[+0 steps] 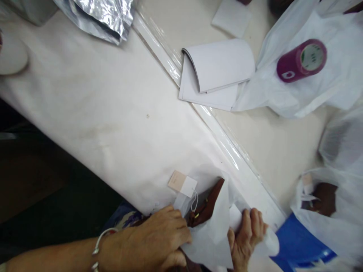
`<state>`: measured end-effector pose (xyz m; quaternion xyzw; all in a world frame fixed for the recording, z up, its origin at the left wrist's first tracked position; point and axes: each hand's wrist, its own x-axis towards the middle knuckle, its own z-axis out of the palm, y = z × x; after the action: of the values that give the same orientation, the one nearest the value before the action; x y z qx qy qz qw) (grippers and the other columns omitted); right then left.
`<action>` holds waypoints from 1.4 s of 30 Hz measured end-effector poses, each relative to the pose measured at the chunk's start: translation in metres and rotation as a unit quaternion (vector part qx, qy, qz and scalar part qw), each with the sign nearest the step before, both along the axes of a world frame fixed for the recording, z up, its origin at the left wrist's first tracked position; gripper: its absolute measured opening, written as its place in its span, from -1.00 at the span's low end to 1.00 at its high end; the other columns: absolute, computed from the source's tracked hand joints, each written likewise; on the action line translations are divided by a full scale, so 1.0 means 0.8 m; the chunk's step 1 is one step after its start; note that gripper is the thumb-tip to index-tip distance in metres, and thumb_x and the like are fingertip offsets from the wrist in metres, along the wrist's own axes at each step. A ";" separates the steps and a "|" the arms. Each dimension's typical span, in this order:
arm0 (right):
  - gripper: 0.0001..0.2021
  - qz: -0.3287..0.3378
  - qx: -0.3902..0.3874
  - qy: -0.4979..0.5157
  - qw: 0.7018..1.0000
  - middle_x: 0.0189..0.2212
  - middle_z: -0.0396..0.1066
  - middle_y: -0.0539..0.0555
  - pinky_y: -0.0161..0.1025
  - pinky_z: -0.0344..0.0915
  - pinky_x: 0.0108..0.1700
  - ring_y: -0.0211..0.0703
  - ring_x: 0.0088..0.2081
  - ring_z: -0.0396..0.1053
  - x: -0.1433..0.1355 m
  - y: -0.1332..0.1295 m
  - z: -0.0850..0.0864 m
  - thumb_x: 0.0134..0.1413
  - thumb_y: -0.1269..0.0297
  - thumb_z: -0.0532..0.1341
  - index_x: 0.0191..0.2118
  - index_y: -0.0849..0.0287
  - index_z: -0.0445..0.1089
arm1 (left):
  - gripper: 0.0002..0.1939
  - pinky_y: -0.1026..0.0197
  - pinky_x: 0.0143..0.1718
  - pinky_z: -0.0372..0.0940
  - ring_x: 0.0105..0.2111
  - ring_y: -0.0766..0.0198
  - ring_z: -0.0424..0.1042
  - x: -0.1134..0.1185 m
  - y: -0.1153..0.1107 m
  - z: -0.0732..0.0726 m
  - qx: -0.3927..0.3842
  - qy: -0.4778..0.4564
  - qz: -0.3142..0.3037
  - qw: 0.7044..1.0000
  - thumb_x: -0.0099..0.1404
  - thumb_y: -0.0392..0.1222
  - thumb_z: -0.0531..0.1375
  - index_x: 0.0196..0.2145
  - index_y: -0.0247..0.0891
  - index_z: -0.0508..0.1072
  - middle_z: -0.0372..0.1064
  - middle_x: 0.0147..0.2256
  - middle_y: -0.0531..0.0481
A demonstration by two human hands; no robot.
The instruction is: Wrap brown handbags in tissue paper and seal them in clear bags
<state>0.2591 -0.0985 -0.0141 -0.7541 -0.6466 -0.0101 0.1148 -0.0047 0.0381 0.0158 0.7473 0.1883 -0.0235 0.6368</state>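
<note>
At the bottom of the head view, a brown leather bag (209, 204) with small gold-coloured metal parts stands partly wrapped in thin white paper (217, 240). A beige and white hang tag (183, 183) hangs out from it on a white string loop. My left hand (154, 238), with a silver bangle at the wrist, has its fingers curled on the paper's left edge beside the bag. On the other side, my right hand (247, 234) is closed around white paper. The bag's lower part is hidden by the paper and my hands.
A second brown item (326, 198) with a tag sits in a white plastic bag at right, near a blue sheet (304, 241). Farther back are a purple cylinder (302, 60) on white plastic, a bent-over booklet (221, 62) and a silver foil pouch (104, 17). The table edge runs diagonally at left.
</note>
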 end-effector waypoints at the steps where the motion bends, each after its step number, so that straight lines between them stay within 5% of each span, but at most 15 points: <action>1: -0.36 0.001 -0.002 0.000 1.000 0.37 -0.04 0.34 0.55 -0.11 0.22 0.43 0.35 -0.05 0.000 0.000 0.000 0.35 0.00 -0.03 0.41 0.18 -0.09 | -0.81 0.15 -0.02 0.14 -0.14 0.17 0.34 0.001 0.001 0.000 0.009 0.008 0.003 1.000 0.37 -0.05 0.22 -0.20 -0.19 0.35 0.42 -0.19 0.02; 7: -0.35 -0.010 -0.007 0.002 1.000 0.36 -0.02 0.36 0.56 -0.11 0.21 0.45 0.34 -0.04 0.001 -0.006 -0.003 0.34 0.01 -0.01 0.41 0.20 -0.07 | -0.94 0.11 -0.09 0.10 -0.22 0.19 0.31 0.007 -0.005 -0.009 0.059 0.046 0.004 0.997 0.39 -0.31 0.12 -0.28 -0.20 0.32 0.40 -0.26 0.03; 17: -0.34 -0.002 0.004 -0.012 1.000 0.35 0.00 0.40 0.52 -0.08 0.22 0.43 0.34 -0.03 0.002 -0.004 -0.007 0.34 -0.01 -0.01 0.40 0.25 -0.07 | -0.91 0.06 -0.14 0.13 -0.26 0.13 0.32 -0.020 0.007 -0.031 0.168 0.130 0.081 0.974 0.40 -0.32 0.11 -0.29 -0.22 0.37 0.41 -0.29 0.00; 20: -0.34 0.000 0.000 -0.022 1.000 0.35 0.00 0.39 0.50 -0.06 0.22 0.41 0.34 -0.05 0.002 -0.004 -0.009 0.34 0.00 -0.02 0.41 0.24 -0.10 | -0.87 0.05 -0.16 0.15 -0.25 0.12 0.34 -0.020 0.018 -0.010 0.249 0.138 0.170 0.943 0.43 -0.34 0.05 -0.20 -0.24 0.39 0.42 -0.27 -0.05; 22: -0.34 -0.001 -0.003 -0.028 1.000 0.35 0.00 0.38 0.48 -0.05 0.23 0.39 0.35 -0.06 0.001 -0.004 -0.011 0.35 0.00 -0.02 0.41 0.22 -0.11 | -0.83 0.10 -0.17 0.18 -0.26 0.18 0.35 -0.005 0.022 0.021 0.254 0.053 0.188 0.947 0.46 -0.33 0.00 -0.18 -0.24 0.38 0.42 -0.27 -0.04; 26: -0.35 -0.001 0.002 -0.036 0.999 0.33 0.03 0.36 0.42 -0.05 0.25 0.32 0.36 -0.07 0.001 -0.002 -0.017 0.34 0.03 0.00 0.41 0.21 -0.13 | -0.92 0.18 -0.25 0.23 -0.31 0.23 0.34 0.053 0.004 0.067 0.238 -0.124 0.026 0.963 0.43 -0.31 0.07 -0.25 -0.25 0.35 0.40 -0.30 0.00; 28: -0.34 0.002 0.004 -0.037 0.999 0.34 0.03 0.35 0.39 -0.06 0.26 0.28 0.36 -0.07 0.001 -0.001 -0.021 0.34 0.06 0.02 0.42 0.21 -0.15 | -0.95 0.15 -0.24 0.25 -0.30 0.19 0.35 0.084 -0.013 0.061 0.305 -0.128 -0.029 0.943 0.38 -0.34 0.11 -0.27 -0.26 0.35 0.41 -0.28 -0.04; 32: -0.35 0.000 0.020 -0.037 0.999 0.33 0.06 0.34 0.34 -0.07 0.27 0.24 0.36 -0.08 -0.001 0.001 -0.025 0.34 0.06 0.03 0.41 0.22 -0.12 | -0.90 0.10 -0.19 0.27 -0.25 0.12 0.38 0.120 -0.036 0.013 0.400 -0.050 -0.029 0.915 0.33 -0.42 0.12 -0.23 -0.29 0.36 0.41 -0.27 -0.09; 36: -0.39 0.010 0.018 -0.006 1.000 0.31 0.11 0.30 0.29 -0.06 0.28 0.18 0.35 -0.02 0.001 0.007 -0.010 0.33 0.08 0.05 0.39 0.20 -0.04 | -0.78 0.07 -0.11 0.30 -0.14 0.07 0.39 0.124 -0.035 -0.010 0.359 0.045 0.023 0.932 0.26 -0.40 0.21 -0.16 -0.26 0.30 0.39 -0.17 -0.10; 42: -0.45 -0.010 0.027 0.088 0.996 0.21 0.29 0.23 0.05 0.16 0.16 0.05 0.20 0.22 0.030 0.019 0.013 0.35 0.14 0.04 0.37 0.16 0.00 | -0.67 0.10 -0.06 0.29 -0.11 0.14 0.40 0.117 -0.017 -0.004 0.274 0.107 0.024 0.955 0.24 -0.38 0.17 -0.06 -0.20 0.21 0.37 -0.10 -0.06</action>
<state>0.2834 -0.0835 -0.0040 -0.7550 -0.6259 0.0373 0.1918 0.0885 0.0242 0.0123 0.8815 0.2723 -0.0355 0.3841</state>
